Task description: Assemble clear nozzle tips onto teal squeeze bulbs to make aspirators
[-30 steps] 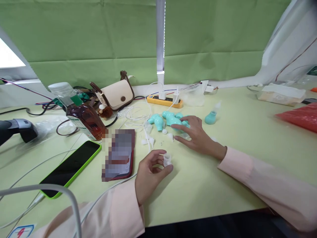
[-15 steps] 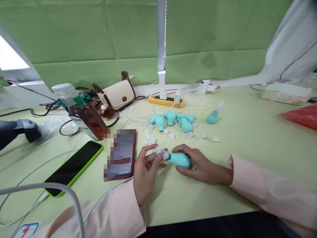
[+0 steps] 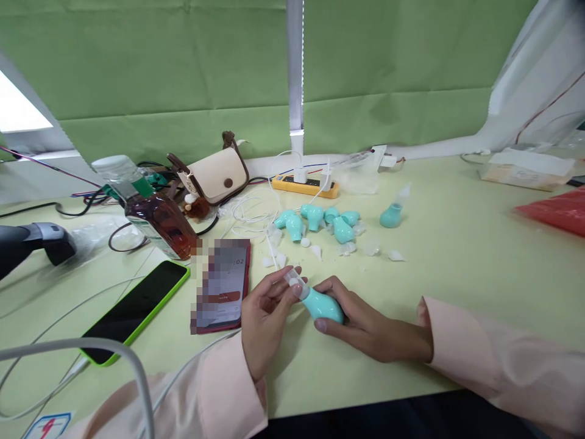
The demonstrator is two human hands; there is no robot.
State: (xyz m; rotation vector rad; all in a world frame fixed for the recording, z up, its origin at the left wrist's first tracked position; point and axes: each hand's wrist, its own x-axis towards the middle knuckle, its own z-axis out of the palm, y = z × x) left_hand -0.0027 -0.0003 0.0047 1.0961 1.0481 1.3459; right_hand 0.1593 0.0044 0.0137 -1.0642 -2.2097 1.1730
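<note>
Red-cased phone: lay on the table with its screen lit, just left of the left hand.
Left hand: thumb and forefinger pinched the clear tip; the other fingers were loosely curled.
Clear tip: met the bulb's neck. I could not tell whether it was fully seated.
Teal bulb: sat between both hands, low over the near table, with its neck pointing left and slightly far.
Right hand: fingers were closed round the bulb's body, with the thumb on the near side.
Spare bulbs: clustered farther back among loose clear tips.
Grip advice: probably best to hold the bulb lightly, since a squeeze would deform the neck.
Fit advice: the tip likely needed to stay in line with the neck and go on with a straight push.
</note>
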